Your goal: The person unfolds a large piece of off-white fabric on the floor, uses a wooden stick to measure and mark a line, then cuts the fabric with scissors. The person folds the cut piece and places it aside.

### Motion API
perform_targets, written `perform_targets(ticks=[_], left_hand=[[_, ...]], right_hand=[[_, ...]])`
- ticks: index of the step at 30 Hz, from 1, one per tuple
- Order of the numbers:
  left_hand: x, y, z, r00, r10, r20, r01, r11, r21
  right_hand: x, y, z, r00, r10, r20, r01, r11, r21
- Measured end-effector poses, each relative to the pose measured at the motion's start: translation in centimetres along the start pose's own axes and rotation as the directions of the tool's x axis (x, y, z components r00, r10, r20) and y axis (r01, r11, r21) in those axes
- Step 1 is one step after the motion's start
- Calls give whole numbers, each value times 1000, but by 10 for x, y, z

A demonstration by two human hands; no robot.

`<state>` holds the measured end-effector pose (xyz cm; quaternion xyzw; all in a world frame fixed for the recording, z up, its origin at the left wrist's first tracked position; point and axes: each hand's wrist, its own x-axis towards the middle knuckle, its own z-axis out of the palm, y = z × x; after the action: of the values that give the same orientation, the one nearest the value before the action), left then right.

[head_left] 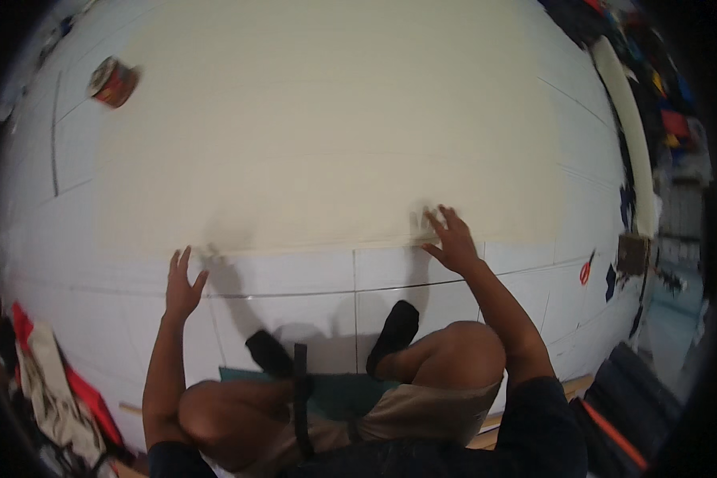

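A large cream sheet (pixel 327 135), which looks like cloth, lies spread flat on the white tiled floor before me. My left hand (pixel 185 285) is open with fingers apart, over the tiles beside the sheet's near left part. Over the near edge of the sheet, toward its right, my right hand (pixel 452 241) is also open, fingers spread. Both hands hold nothing, and their shadows fall on the sheet and tiles. Whether either one touches the surface I cannot tell. A red-brown tin can (pixel 114 82) stands by the sheet's far left edge.
Red-handled scissors (pixel 586 271) lie on the floor at the right. Past them are a brown block (pixel 633 255) and a long pale strip (pixel 628 131) beside heaped coloured cloth. Dark rolls (pixel 629 398) lie at lower right. Crumpled beige and red fabric (pixel 60 386) is at lower left.
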<state>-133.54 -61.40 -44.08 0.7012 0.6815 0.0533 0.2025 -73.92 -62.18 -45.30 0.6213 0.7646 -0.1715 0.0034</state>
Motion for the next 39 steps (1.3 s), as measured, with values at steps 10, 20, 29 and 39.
perform_targets(ticks=[10,20,29,39], left_hand=[[14,-56,81,993,108,-41,-97,975,201],[19,-61,91,986,67,-150,-58,996,64],[19,-100,108,981,136,-137,-121,986,112],[18,-9,45,995,100,30,-104,956,276]], right_hand=[[-35,9,108,970,-4,-242,-22,994,-102],[-44,9,101,959,65,-278,-56,998,38],[-51,7,106,957,92,-275,-109,993,-46],[-62,9,112,899,203,-389,-180,979,96]])
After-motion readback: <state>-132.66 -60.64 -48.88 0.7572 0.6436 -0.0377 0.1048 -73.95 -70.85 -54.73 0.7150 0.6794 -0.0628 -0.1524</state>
